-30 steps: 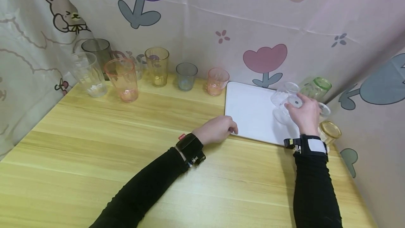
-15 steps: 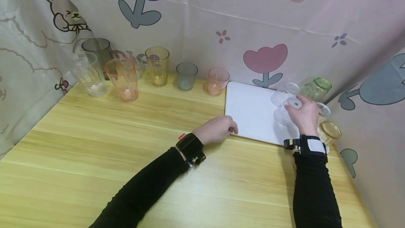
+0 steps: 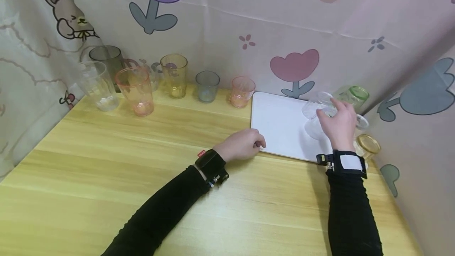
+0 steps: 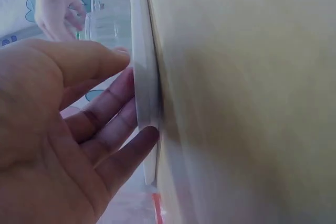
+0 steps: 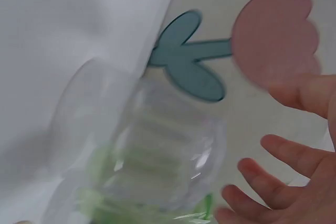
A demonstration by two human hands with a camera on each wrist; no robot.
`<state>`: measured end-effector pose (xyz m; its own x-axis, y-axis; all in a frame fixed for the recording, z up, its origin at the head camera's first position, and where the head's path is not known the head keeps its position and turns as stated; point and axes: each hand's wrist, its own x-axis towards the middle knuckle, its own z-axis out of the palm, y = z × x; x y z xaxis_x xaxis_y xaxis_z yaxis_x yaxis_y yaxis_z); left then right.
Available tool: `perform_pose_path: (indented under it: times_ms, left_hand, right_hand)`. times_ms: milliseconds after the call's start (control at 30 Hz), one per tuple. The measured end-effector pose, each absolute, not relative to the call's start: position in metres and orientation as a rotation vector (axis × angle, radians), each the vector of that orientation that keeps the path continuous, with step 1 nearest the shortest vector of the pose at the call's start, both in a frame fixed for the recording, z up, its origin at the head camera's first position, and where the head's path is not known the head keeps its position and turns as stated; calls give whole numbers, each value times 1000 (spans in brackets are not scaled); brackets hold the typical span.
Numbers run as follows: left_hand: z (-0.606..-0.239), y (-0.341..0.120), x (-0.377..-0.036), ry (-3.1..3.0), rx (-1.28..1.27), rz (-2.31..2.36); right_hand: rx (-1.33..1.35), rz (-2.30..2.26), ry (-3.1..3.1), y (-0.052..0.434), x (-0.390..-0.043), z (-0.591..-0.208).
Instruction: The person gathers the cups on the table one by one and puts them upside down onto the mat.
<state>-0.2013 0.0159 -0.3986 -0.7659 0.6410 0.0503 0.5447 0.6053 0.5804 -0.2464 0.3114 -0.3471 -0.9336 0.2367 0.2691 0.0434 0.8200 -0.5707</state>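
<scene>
My left hand (image 3: 239, 144) rests at the near left corner of a white tray (image 3: 277, 117). In the left wrist view its thumb and fingertips touch the tray's edge. Two clear cups stand upside down at the tray's right side, one at the back (image 3: 312, 108) and one in front (image 3: 314, 129). Over the base of the front one is my right hand (image 3: 339, 125), its thumb and fingers spread apart. The right wrist view shows these fingers (image 5: 278, 187) loosely spread with nothing between them, beside a clear cup (image 5: 163, 145).
Right of the tray stand a green cup (image 3: 356, 94), another clear cup (image 3: 361, 121) and a yellow cup (image 3: 367, 144). Along the back left are several upright cups, among them pink (image 3: 140, 94), amber (image 3: 174, 76) and grey (image 3: 207, 86). A patterned curtain (image 3: 220, 23) hangs behind the wooden table (image 3: 160, 149).
My right hand has let go of the front clear cup's base and risen slightly, fingers wider apart. The view has shifted a little. My left hand stays at the tray corner.
</scene>
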Motion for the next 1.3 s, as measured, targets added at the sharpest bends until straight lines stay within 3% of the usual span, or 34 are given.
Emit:
perform_pose_path:
  times_ms: [500, 1067, 1300]
  left_hand:
    - [-362, -42, -225, 2829, 766, 1334]
    - [-324, -122, -226, 3034, 465, 1838]
    - [-321, -142, -227, 3115, 170, 2295]
  right_hand:
    - [340, 757, -2492, 240, -233, -339]
    - [639, 563, -2883, 192, -216, -362]
    - [793, 485, -3008, 185, -212, -373]
